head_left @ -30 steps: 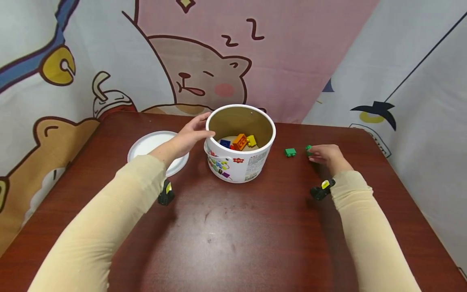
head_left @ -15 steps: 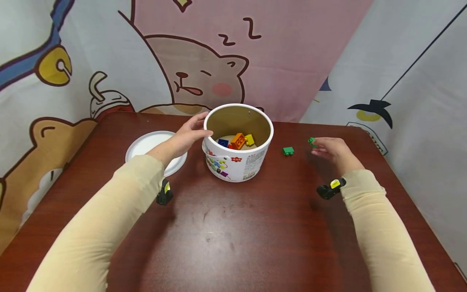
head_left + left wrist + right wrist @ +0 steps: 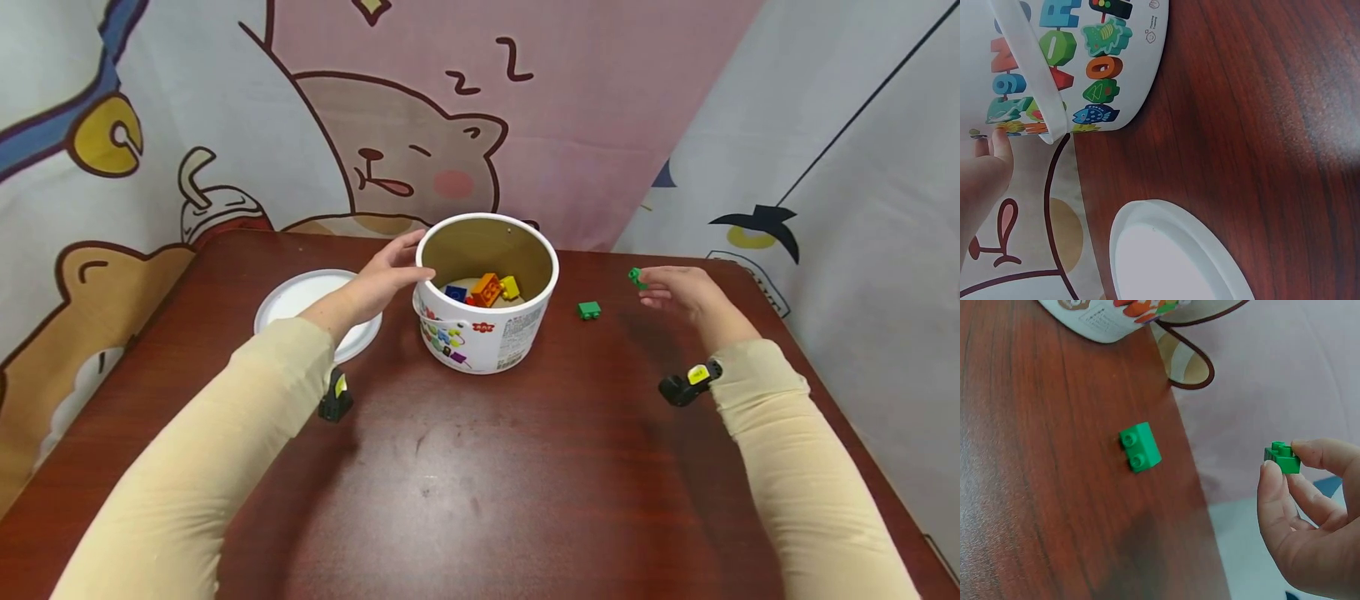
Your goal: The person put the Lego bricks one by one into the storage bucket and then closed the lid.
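A flat, round, white plastic lid [image 3: 296, 293] lies at the left on the glossy reddish-brown wooden tabletop [image 3: 450, 500], partly covered in the head view by the left forearm and hand. The left hand [image 3: 367, 292] has its thumb and fingers spread apart; the thumb reaches the rim of a round white bucket with coloured printing [image 3: 476, 346], and the fingers rest along its outer side. The bucket stands upright, mouth open, with a blue block [image 3: 455, 292], a red block [image 3: 470, 301], an orange block [image 3: 487, 289] and a yellow block [image 3: 509, 287] on its floor. To its right, apart from it, a loose green studded block [image 3: 589, 310] lies on the wood. Farther right, the right hand [image 3: 688, 293] pinches a small green studded block [image 3: 1283, 461] between thumb and forefinger, raised above the tabletop.

The bucket is near the far table edge, with a printed cloth backdrop [image 3: 600, 108] just behind. Between bucket and right hand runs a strip of tabletop, occupied by the loose block; a broad stretch of wood opens in front of the bucket, between the forearms. The right table edge passes beyond the right forearm.
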Demonstrator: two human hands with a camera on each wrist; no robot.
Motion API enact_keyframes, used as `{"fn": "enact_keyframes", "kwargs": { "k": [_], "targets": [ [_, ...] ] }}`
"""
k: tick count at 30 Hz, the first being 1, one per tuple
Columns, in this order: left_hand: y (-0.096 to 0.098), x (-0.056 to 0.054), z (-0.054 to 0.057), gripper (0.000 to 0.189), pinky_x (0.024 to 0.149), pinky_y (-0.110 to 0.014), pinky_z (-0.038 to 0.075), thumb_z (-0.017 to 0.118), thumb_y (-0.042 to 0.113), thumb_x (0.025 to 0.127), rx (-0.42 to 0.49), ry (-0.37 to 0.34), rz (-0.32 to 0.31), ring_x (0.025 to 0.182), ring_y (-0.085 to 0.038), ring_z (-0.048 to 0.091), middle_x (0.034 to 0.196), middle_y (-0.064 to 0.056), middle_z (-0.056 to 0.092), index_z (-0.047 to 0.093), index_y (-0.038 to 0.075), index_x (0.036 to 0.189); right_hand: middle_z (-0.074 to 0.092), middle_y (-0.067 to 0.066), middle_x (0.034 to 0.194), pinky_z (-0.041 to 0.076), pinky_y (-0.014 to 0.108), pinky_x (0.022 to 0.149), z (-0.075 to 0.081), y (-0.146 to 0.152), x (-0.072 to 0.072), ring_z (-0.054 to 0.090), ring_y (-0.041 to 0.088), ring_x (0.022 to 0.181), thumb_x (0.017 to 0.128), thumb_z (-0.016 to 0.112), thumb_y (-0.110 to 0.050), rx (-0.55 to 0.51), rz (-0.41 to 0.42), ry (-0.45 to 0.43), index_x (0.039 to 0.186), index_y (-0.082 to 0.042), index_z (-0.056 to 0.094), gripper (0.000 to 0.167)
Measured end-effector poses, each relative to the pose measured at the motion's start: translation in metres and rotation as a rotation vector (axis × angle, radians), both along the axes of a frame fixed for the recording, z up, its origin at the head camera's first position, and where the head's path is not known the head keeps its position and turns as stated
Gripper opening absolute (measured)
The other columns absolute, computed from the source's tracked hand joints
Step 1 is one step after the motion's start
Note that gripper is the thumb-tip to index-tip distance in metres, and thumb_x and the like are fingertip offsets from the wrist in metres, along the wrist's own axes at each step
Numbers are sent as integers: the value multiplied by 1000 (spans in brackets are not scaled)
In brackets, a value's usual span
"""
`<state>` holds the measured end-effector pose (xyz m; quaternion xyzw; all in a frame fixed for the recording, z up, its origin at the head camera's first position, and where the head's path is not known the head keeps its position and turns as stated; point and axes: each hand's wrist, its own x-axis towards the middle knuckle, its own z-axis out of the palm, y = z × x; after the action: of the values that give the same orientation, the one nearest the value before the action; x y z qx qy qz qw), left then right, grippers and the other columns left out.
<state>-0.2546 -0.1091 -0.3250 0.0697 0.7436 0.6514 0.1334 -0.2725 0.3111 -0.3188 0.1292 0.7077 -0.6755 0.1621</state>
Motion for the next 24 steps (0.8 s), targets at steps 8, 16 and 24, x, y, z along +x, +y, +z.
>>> {"fn": "enact_keyframes", "kwargs": {
  "k": [8, 16, 24],
  "targets": [
    [-1, 0, 0, 68, 116, -45, 20, 56, 7, 89, 2, 1, -3, 139, -29, 25, 151, -16, 27, 24, 14, 149, 64, -8, 76, 55, 19, 68, 20, -16, 1, 64, 6, 68, 91, 59, -16, 51, 84, 35, 79, -18, 64, 13],
    [-1, -1, 0, 68, 116, -44, 19, 56, 7, 89, -1, 4, -3, 139, -28, 26, 151, -16, 27, 24, 15, 148, 63, -6, 81, 53, 19, 70, 40, -36, 1, 63, 7, 72, 92, 57, -16, 20, 147, 73, 82, -18, 65, 13],
    [-1, 0, 0, 68, 116, -45, 19, 57, 9, 90, -16, -6, -1, 139, -28, 25, 151, -14, 27, 24, 17, 148, 67, -5, 79, 54, 20, 67, 54, -60, 2, 63, 9, 70, 93, 55, -10, -29, 202, 115, 80, -18, 70, 21]
  ]
}}
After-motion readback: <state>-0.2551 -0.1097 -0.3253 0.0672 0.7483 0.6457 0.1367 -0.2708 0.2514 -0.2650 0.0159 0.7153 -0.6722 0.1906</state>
